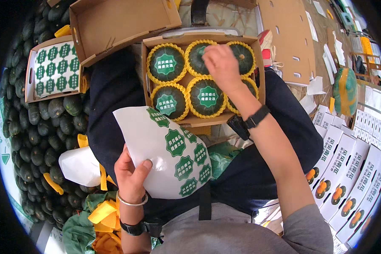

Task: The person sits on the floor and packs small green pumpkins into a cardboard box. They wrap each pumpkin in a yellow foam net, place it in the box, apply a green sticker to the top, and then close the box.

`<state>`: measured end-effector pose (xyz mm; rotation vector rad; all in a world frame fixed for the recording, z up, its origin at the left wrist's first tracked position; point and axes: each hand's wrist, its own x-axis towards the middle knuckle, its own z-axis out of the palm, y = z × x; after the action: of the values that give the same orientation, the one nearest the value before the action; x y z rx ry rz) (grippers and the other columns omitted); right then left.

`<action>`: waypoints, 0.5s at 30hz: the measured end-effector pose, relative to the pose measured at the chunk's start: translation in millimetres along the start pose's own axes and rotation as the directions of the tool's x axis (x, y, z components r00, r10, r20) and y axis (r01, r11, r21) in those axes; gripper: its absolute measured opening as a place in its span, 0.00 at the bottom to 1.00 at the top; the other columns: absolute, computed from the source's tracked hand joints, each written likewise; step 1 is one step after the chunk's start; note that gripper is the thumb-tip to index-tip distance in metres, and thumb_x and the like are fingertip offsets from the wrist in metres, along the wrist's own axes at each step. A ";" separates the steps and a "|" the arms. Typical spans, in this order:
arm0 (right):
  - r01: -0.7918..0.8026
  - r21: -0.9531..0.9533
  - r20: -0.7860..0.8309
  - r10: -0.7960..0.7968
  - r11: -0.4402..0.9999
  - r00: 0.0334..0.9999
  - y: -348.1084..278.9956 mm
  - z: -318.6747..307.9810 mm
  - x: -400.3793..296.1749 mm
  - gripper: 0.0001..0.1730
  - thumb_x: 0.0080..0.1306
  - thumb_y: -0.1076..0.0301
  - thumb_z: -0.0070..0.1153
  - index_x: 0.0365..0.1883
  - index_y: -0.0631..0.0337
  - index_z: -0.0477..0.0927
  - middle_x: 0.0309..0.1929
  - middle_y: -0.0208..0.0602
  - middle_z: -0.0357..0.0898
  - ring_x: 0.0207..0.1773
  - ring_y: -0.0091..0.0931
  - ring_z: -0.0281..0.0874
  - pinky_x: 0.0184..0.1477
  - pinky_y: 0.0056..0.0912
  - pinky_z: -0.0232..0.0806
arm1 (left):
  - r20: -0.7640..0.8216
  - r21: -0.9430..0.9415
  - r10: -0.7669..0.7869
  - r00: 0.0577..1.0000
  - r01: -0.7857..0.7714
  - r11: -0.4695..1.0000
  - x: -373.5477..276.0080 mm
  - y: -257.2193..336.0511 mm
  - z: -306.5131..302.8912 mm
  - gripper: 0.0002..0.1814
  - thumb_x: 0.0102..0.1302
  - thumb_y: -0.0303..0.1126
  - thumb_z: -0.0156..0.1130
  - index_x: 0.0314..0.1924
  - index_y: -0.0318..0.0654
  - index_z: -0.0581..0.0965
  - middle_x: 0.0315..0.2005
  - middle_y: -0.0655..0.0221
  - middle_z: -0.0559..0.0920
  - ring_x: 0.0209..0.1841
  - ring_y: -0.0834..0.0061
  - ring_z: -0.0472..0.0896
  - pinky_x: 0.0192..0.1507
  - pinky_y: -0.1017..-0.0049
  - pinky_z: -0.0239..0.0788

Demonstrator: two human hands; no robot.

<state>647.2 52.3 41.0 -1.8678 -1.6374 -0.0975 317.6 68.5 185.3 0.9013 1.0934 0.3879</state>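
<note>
My left hand [131, 176] grips the lower left edge of a white sticker sheet [143, 143], thumb on top. Green scalloped labels [175, 143] run down its right part; its left part is bare. Six dark green pumpkins in yellow foam nets sit in a cardboard box [168, 122] between my knees. My right hand [221, 65], slightly blurred, is over the top middle pumpkin [195, 65]. A green label [202, 50] shows beside its fingertips, partly hidden. Labels are on the top left pumpkin [160, 76], bottom left pumpkin [163, 93] and bottom middle pumpkin [197, 109]. The top right pumpkin [246, 58] shows no label.
Loose pumpkins [35, 136] are heaped at left, beneath a small carton [30, 79] holding another label sheet [55, 68]. An empty cardboard box [123, 19] tilts above my left knee. Yellow foam nets [106, 216] fill a green bag [77, 231]. Printed white cartons [343, 171] stand at right.
</note>
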 end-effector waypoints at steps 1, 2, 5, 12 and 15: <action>0.072 -0.060 0.062 -0.068 0.996 0.996 2.1 4.1 1.7 0.06 0.58 0.69 0.59 0.29 0.62 0.77 0.41 0.38 0.78 0.46 0.39 0.72 0.50 0.42 0.66 | 0.006 0.008 0.006 1.000 -0.006 1.000 1.2 2.7 0.9 0.21 0.56 0.24 0.59 0.52 0.30 0.75 0.48 0.69 0.79 0.49 0.77 0.75 0.55 0.75 0.64; 0.130 -0.015 0.144 -0.126 0.991 0.981 2.9 -0.7 -5.4 0.13 0.61 0.62 0.58 0.32 0.65 0.79 0.45 0.41 0.77 0.49 0.39 0.71 0.54 0.43 0.64 | -0.007 0.014 0.037 0.999 -0.037 0.999 -1.6 5.2 1.2 0.21 0.56 0.25 0.60 0.52 0.30 0.75 0.48 0.68 0.79 0.48 0.77 0.76 0.54 0.75 0.65; -0.006 0.026 0.216 0.000 1.000 0.976 -9.1 -7.7 -10.2 0.20 0.63 0.57 0.58 0.40 0.69 0.80 0.50 0.47 0.76 0.55 0.42 0.69 0.61 0.43 0.61 | -0.044 0.011 0.082 0.996 -0.082 0.997 -7.0 0.9 0.0 0.22 0.55 0.28 0.61 0.51 0.29 0.74 0.45 0.66 0.80 0.45 0.75 0.78 0.51 0.75 0.68; -0.154 -0.296 0.583 0.306 0.943 0.752 -27.8 -12.4 7.4 0.38 0.65 0.43 0.52 0.69 0.50 0.61 0.72 0.59 0.46 0.75 0.52 0.39 0.71 0.56 0.42 | 0.030 -0.215 0.043 0.999 -0.036 0.976 12.1 3.9 4.7 0.21 0.53 0.28 0.60 0.48 0.28 0.75 0.40 0.62 0.83 0.39 0.72 0.81 0.45 0.73 0.73; -0.447 0.292 0.606 0.198 0.845 0.771 -82.1 -49.0 24.3 0.33 0.59 0.51 0.62 0.59 0.59 0.75 0.67 0.53 0.62 0.73 0.44 0.54 0.70 0.44 0.51 | 0.040 -0.226 0.155 0.987 -0.142 0.964 2.8 11.8 5.7 0.28 0.52 0.32 0.59 0.54 0.27 0.70 0.45 0.57 0.80 0.43 0.65 0.81 0.47 0.68 0.75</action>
<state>594.9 49.9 124.5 -1.8902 -1.4708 0.9754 325.5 75.0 193.8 0.7920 0.9114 0.5932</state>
